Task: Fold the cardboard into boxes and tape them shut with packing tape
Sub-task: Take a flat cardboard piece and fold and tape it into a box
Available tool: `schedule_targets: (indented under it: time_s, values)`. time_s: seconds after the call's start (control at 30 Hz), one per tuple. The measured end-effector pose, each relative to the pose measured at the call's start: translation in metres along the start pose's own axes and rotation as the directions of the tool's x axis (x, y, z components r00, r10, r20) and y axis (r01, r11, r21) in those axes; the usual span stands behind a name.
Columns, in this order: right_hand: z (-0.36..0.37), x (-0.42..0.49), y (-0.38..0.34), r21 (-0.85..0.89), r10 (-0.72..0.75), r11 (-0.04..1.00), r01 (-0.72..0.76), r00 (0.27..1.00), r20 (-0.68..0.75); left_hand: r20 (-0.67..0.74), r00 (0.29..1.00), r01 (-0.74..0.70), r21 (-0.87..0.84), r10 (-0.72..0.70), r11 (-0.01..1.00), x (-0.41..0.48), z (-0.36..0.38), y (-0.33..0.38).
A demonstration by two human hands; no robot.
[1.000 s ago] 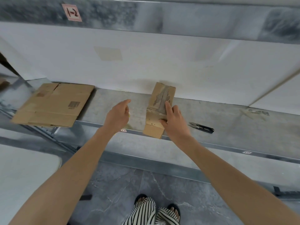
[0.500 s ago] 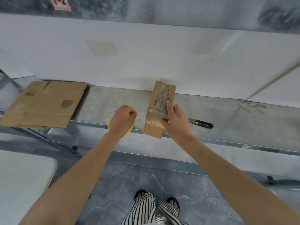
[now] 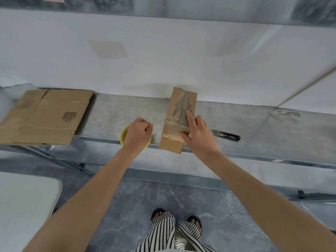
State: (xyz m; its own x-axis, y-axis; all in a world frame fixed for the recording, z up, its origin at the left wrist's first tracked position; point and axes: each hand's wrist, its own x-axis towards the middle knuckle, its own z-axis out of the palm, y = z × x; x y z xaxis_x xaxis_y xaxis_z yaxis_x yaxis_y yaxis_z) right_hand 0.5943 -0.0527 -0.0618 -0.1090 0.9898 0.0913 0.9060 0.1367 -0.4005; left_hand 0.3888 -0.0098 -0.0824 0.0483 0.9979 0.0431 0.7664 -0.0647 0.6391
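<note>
On the metal shelf (image 3: 118,110), the left hand (image 3: 137,132) covers a yellow tape roll (image 3: 123,135) at the front edge, its fingers curled round it. Just beside it, the right hand (image 3: 199,136) presses on 1 small cardboard box (image 3: 181,104), fingers (image 3: 188,116) straight and flat on its taped top. The box's near end overhangs the edge. A flattened cardboard sheet (image 3: 45,117) lies well to the left. Black snips (image 3: 227,135) lie to the right of the box.

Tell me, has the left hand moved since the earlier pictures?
Yes. Against the box, the left hand shifted slightly closer and lowered; it now grips the tape at the shelf edge.
</note>
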Motion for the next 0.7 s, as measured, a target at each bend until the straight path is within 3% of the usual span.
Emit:
schedule_targets:
  time_s: [0.57, 0.7]
  values:
    - [0.004, 0.0, 0.006, 0.03, -0.041, 0.999, 0.042, 0.999, -0.034, 0.155, 0.987, 0.014, 0.131, -0.035, 0.991, -0.001, 0.008, 0.0]
    - [0.004, 0.0, 0.005, 0.033, -0.052, 0.998, 0.053, 0.998, -0.034, 0.16, 0.986, -0.06, 0.157, 0.035, 0.986, -0.001, 0.005, -0.003]
